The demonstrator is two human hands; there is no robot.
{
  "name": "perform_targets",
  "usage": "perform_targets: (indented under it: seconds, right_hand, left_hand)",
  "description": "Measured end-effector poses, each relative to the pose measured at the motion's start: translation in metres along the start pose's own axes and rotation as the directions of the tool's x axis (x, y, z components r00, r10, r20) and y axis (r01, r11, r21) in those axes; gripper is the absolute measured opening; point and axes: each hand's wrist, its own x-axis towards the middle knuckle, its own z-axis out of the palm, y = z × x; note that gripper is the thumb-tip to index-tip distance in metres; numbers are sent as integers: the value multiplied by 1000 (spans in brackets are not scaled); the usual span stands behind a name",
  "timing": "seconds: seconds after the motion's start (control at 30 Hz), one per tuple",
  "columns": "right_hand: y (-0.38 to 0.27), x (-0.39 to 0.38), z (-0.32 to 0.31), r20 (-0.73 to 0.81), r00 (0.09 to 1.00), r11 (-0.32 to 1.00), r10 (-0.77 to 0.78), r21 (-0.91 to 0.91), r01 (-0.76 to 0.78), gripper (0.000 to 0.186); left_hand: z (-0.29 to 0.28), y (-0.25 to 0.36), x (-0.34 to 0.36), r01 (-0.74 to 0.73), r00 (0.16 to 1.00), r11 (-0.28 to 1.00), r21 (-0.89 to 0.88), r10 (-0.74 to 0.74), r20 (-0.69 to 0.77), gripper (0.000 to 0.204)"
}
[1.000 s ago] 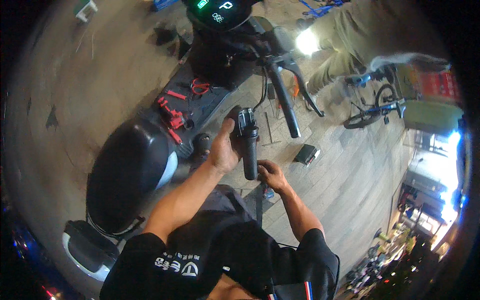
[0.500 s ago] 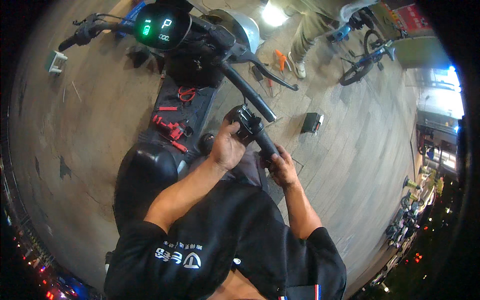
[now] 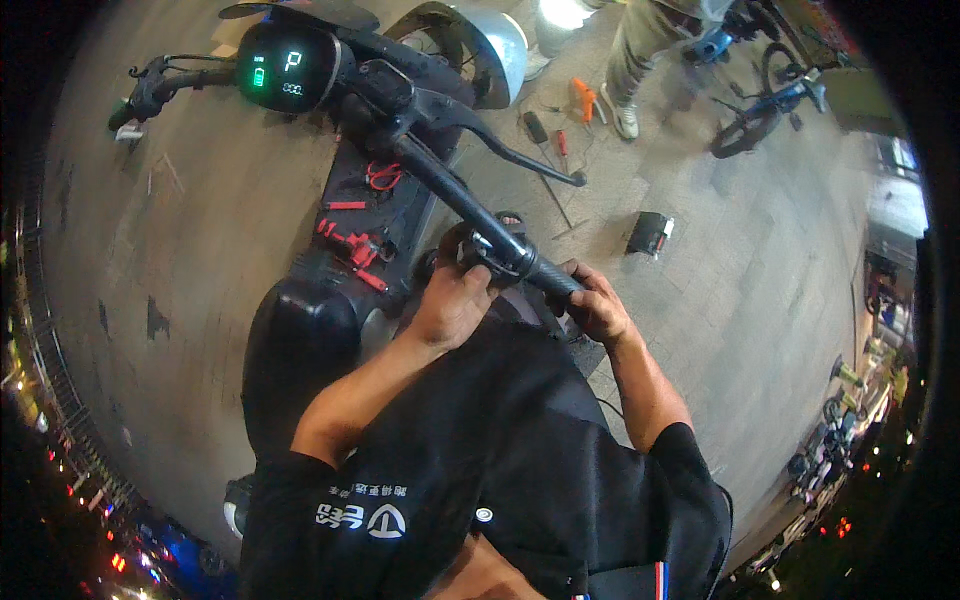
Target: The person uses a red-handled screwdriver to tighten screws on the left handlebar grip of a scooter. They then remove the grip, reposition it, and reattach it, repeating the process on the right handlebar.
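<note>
Grey paving (image 3: 745, 310) spreads out wide; on it stands the scooter (image 3: 408, 208); out runs the bare bar (image 3: 450, 190), past the brake lever (image 3: 505, 150); right hand (image 3: 600, 308) in now, fingers wrapped closed around the black grip (image 3: 552, 280), left hand (image 3: 455, 305) curled closed on the switch housing (image 3: 492, 258) — grip lined up at the bar's tip; bare tube shows, so seating looks unfinished; how deep the bar sits, I can't tell — fingertips underneath are hidden.
</note>
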Motion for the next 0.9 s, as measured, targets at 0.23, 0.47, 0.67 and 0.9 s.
perform_targets:
  seconds: [0.23,0.47,0.67,0.9]
  right_hand:
    - [-44,15,-7,316,922,916,224,-391,-89,42]
    - [-40,27,-6,412,865,907,287,-407,-107,41]
    - [-42,28,-12,428,861,881,276,-471,-49,41]
    - [-64,27,3,370,896,794,245,-607,33,44]
  left_hand:
    - [3,5,-9,1,999,996,87,3,-48,64]
    - [-4,15,-10,48,998,987,153,-42,-42,72]
    - [1,13,-12,68,994,985,158,-54,-93,77]
    - [9,8,-8,8,987,951,308,41,-154,77]
